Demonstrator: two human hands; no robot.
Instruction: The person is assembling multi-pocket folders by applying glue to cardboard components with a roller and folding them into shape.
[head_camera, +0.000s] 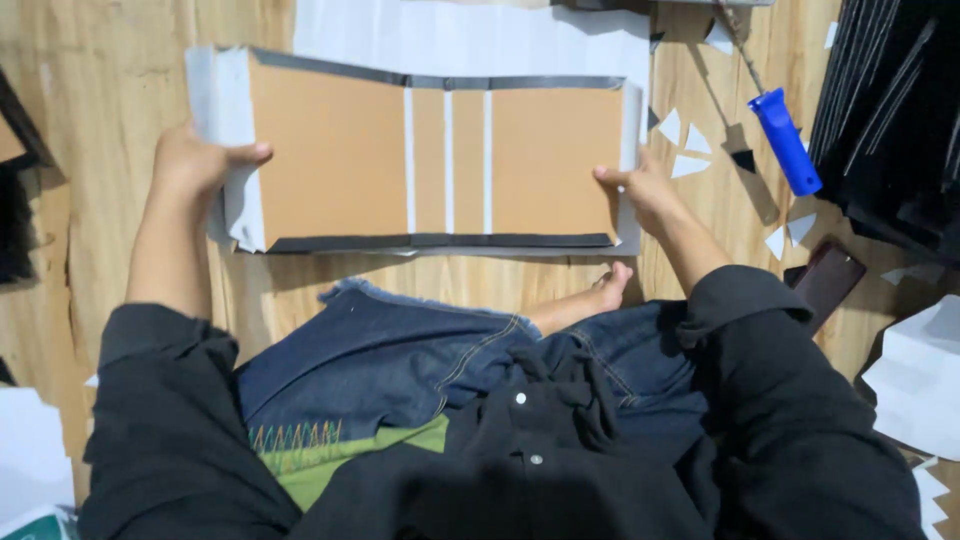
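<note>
The cover sheet (440, 160), brown boards on white paper, lies on the wooden floor (100, 80) before the knees. The left hand (195, 165) pinches its left flap closed; the right hand (640, 190) presses the right edge, fingers flat. Uneven pulling could skew the folds. A blue-handled tool (785, 140) and paper scraps (690, 150) crowd the right; the left has room.
</note>
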